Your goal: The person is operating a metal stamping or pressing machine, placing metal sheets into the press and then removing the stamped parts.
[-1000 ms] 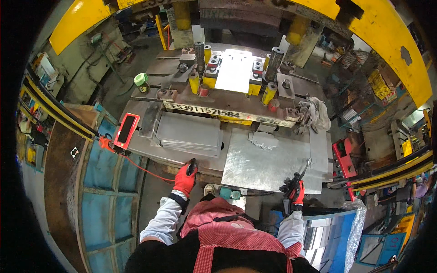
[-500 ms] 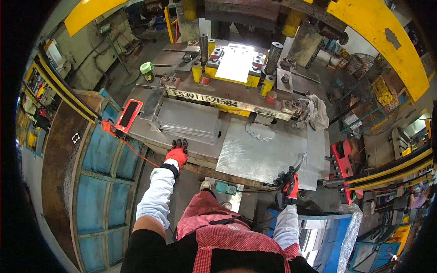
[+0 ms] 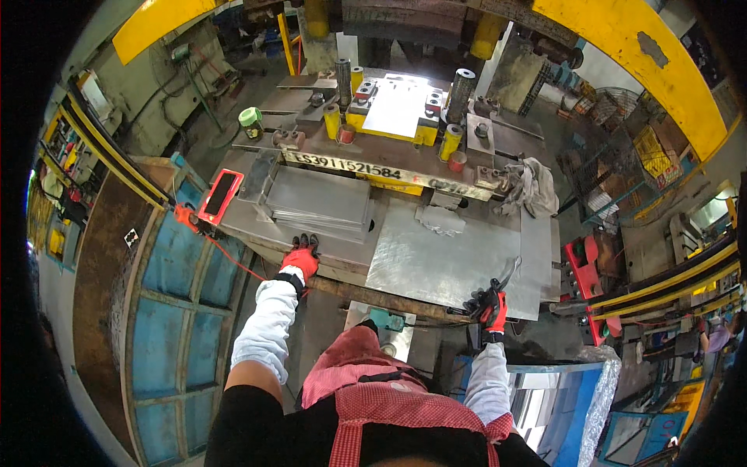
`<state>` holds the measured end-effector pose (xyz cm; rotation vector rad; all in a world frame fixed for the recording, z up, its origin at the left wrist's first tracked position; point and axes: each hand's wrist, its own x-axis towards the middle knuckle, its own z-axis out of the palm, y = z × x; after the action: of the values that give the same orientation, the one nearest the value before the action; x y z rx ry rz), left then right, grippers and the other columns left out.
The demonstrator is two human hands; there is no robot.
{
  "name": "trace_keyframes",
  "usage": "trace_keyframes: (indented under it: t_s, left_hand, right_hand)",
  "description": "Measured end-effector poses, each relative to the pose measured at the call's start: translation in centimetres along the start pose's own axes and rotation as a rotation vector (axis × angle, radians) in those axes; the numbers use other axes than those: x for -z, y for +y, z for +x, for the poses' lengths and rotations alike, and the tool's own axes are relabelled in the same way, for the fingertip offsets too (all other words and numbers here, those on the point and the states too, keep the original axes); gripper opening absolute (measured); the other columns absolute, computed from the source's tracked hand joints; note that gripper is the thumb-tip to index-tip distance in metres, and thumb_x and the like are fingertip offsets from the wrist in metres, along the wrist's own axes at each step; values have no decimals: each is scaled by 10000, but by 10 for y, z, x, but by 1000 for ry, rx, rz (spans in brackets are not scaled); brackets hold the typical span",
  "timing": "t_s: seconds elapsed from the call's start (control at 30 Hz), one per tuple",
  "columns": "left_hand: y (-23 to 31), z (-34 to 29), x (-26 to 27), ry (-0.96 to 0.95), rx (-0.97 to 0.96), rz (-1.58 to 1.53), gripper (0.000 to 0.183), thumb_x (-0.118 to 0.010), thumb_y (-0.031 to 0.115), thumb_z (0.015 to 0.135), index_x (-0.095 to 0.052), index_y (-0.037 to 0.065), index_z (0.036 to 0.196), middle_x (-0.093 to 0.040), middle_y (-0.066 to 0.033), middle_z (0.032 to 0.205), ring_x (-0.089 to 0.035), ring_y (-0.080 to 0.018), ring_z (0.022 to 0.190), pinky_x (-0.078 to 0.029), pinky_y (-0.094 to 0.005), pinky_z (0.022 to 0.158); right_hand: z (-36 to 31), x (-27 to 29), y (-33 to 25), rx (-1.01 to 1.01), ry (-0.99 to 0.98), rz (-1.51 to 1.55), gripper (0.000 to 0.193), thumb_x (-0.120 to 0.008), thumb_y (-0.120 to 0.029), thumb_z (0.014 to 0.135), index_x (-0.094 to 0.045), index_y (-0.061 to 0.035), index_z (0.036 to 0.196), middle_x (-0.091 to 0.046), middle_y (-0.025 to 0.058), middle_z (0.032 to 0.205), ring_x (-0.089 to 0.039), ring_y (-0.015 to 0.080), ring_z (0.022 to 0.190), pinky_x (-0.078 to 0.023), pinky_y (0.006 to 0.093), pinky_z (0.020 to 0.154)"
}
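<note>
My left hand (image 3: 302, 258), in a red glove with dark fingertips, lies on the front edge of the press bench with its fingers stretched out. Just beyond it is a stack of flat grey metal sheets (image 3: 319, 201). My right hand (image 3: 489, 305), gloved the same way, is closed around a dark hand tool with a slim curved tip (image 3: 511, 269); its exact kind is unclear. Under that tip lies a wide shiny metal sheet (image 3: 436, 261), bearing a small irregular light piece (image 3: 440, 220). Farther off, a bright sheet (image 3: 395, 109) rests on the die between upright posts.
A phone in a red case (image 3: 221, 196) lies at the bench's left, near a green-lidded jar (image 3: 250, 121). A grey rag (image 3: 533, 188) hangs on the right. Yellow-black guard bars (image 3: 669, 285) flank both sides. A blue-panelled rack (image 3: 175, 311) stands at left.
The whole view has shifted slightly. My right hand has moved a little away from me with the tool still in it; my left hand stays at the bench edge.
</note>
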<state>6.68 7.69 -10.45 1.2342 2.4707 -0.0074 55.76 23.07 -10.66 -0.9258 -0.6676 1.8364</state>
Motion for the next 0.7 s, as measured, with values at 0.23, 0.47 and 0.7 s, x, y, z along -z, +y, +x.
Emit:
trace_keyframes:
  t_s: [0.23, 0.47, 0.7]
  left_hand:
    - [-8, 3, -4, 1, -14, 0, 598, -546, 359, 779, -313, 268, 1322, -116, -57, 1443, -186, -292, 1304, -220, -507, 1014]
    - [1, -10, 8, -2, 33, -15, 564, -539, 372, 784, -344, 283, 1305, -182, -38, 1427, -204, -292, 1296, -207, -515, 1017]
    - [-4, 3, -2, 15, 15, -57, 567, -542, 351, 765, -361, 270, 1296, -226, -49, 1412, -223, -291, 1289, -241, -517, 999]
  right_hand:
    - [3, 2, 3, -9, -21, 1, 388, -501, -351, 840, -433, -188, 1186, -564, 112, 829, -579, 288, 689, -497, 488, 608]
    - [3, -5, 2, 3, 21, -3, 380, -482, -362, 849, -434, -168, 1172, -566, 126, 832, -576, 293, 653, -499, 480, 604]
    - [10, 9, 10, -22, 71, 75, 320, -487, -256, 855, -423, -161, 1154, -554, 136, 825, -577, 293, 652, -503, 486, 552]
